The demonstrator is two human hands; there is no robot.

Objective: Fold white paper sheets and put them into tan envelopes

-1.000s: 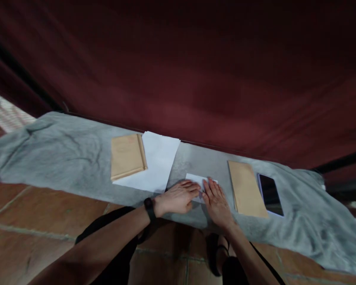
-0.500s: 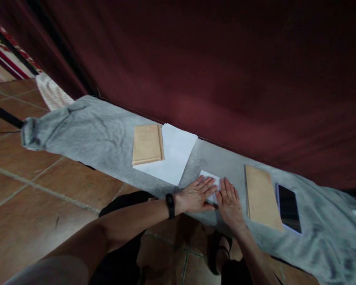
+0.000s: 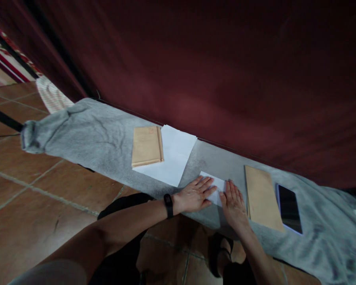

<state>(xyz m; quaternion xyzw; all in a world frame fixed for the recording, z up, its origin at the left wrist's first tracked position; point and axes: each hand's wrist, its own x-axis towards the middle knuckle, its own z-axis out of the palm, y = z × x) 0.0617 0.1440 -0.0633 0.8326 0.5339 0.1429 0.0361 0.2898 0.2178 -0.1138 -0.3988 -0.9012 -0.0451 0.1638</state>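
A small white paper, apparently folded [image 3: 216,190], lies on the grey cloth near its front edge. My left hand [image 3: 194,194] rests flat on the paper's left part, fingers spread, a black band on the wrist. Lying flat at the paper's right end is my right hand [image 3: 234,204], its fingers stretched out. Between my two hands a strip of the white paper shows. Left of them, a stack of brown envelopes [image 3: 147,145] sits partly over larger white sheets [image 3: 178,154]. To the right of my right hand lies another brown envelope or stack [image 3: 262,198].
A phone or tablet with a dark screen [image 3: 289,208] lies at the right on the grey cloth [image 3: 97,130], which covers a long narrow surface. A dark red curtain [image 3: 195,71] hangs behind it. Below is a tiled floor [image 3: 62,190].
My right hand has slid a little to the right, away from my left hand. More of the small white paper shows between them. My left hand has barely moved.
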